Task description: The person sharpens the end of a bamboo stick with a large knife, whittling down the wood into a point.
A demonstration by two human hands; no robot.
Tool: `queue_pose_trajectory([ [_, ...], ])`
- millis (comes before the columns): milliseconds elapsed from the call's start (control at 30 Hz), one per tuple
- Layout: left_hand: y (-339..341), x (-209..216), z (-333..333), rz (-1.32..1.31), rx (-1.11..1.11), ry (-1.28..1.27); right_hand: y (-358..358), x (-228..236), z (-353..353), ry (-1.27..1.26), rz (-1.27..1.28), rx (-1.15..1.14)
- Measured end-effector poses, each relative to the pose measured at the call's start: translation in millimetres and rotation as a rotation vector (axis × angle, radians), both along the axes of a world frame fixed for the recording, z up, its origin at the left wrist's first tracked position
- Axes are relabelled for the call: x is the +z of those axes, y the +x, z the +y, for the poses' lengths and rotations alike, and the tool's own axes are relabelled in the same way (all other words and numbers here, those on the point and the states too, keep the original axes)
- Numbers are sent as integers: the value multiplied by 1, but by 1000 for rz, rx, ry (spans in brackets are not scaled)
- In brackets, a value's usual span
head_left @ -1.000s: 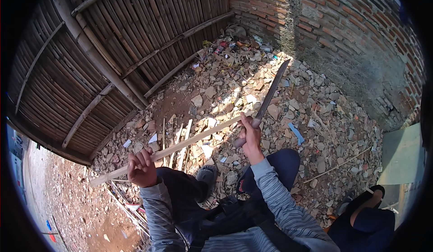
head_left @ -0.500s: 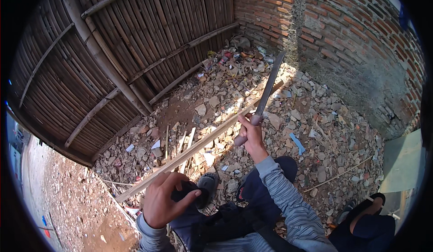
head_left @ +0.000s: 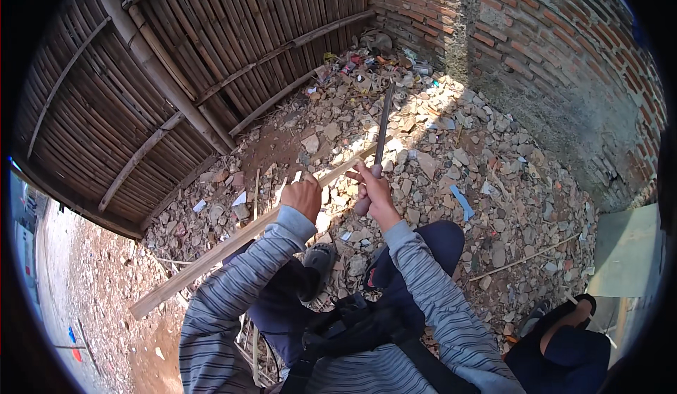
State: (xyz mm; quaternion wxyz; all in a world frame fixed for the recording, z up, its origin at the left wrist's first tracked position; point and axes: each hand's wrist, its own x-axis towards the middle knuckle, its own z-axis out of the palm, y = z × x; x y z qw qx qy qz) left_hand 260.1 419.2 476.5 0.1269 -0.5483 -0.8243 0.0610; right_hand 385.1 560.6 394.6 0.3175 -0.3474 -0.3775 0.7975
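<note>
The person is sitting over a rubble-strewn ground (head_left: 451, 147), and the long bamboo strip (head_left: 233, 242) is serving as the landmark here: it is running slantwise from low on the person's left side up toward the broken stones ahead. The left hand (head_left: 303, 196) is closing its fingers around the strip partway along it, gripping it firmly from above. Just beside the strip's far end, the right hand (head_left: 372, 193) is wrapping around the handle of a long dark blade (head_left: 383, 129), with the forefinger stretching out toward the strip; the blade is pointing away from the person and rising above the strip's upper end. The two hands are sitting near each other, one on each side of that end. Beyond the strip, on its far side, a woven bamboo fence (head_left: 183, 62) is leaning, and a brick wall (head_left: 550, 48) is standing to the right of it. Below the strip, the person's dark shoe (head_left: 319, 263) is resting on the ground.
</note>
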Motion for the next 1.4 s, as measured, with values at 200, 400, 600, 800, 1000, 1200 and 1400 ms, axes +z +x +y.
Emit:
queue_pose_trajectory([
  [200,-42,-76,18,-53,133,-641,12,-147,-40,-39,-364,150],
  [400,-61,-166,21,-167,286,-865,47,-240,-72,520,-915,175],
  [600,-68,-212,13,-282,382,-868,41,-243,-79,95,-749,411],
  [800,-66,-253,-11,-237,323,-747,18,-247,-91,241,-818,559],
  [1000,-43,-243,2,-280,315,-803,37,-252,-96,740,-870,603],
  [1200,-39,-264,-8,-288,345,-784,17,-215,-111,756,-755,600],
  [1400,-18,-263,11,-248,245,-730,38,-306,-87,751,-963,621],
])
